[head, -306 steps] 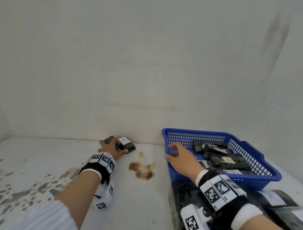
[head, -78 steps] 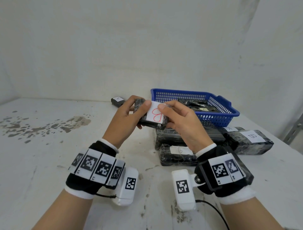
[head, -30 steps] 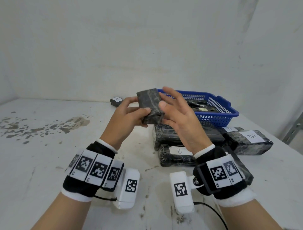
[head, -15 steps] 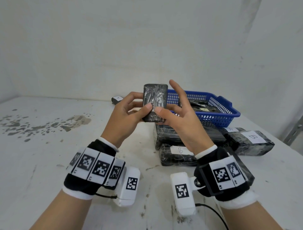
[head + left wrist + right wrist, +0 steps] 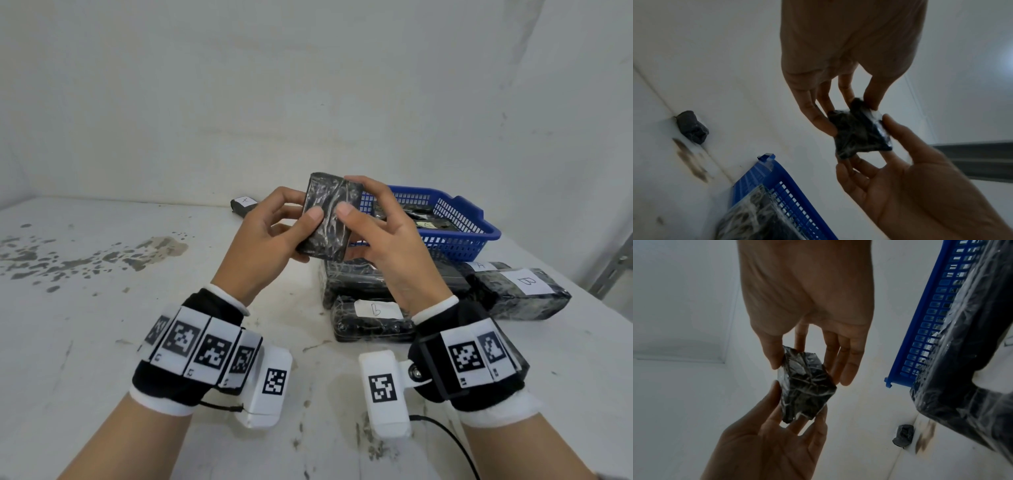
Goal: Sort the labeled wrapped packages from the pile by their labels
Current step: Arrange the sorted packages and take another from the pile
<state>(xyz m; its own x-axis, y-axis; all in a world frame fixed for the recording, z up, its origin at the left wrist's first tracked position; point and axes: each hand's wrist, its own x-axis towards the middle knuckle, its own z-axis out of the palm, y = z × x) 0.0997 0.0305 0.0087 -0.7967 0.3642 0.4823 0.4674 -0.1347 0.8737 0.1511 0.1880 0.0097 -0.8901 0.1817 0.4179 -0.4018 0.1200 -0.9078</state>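
Held package: a small black wrapped package (image 5: 328, 219) was in the air above the table, between both hands, with its plain wrapped side toward the head camera; no label showed on that side.
Left hand: the left hand (image 5: 270, 236) held the package's left edge, the thumb on the near face and the curled fingers behind it.
Right hand: the right hand (image 5: 380, 236) held the right edge, the thumb pressed on the near face and the fingers bent round the top and the back.
Pile: more black wrapped packages (image 5: 373, 308) lay on the table just under and to the right of the hands; one white label read "B" (image 5: 525, 281).
Basket: a blue basket (image 5: 462, 226) stood far right, behind the pile, with some packages inside.
Single package: one package with a white label (image 5: 244, 205) lay far on the table, near the wall, well apart from the pile.
Table: a white table (image 5: 102, 325) with dark stains on the left.
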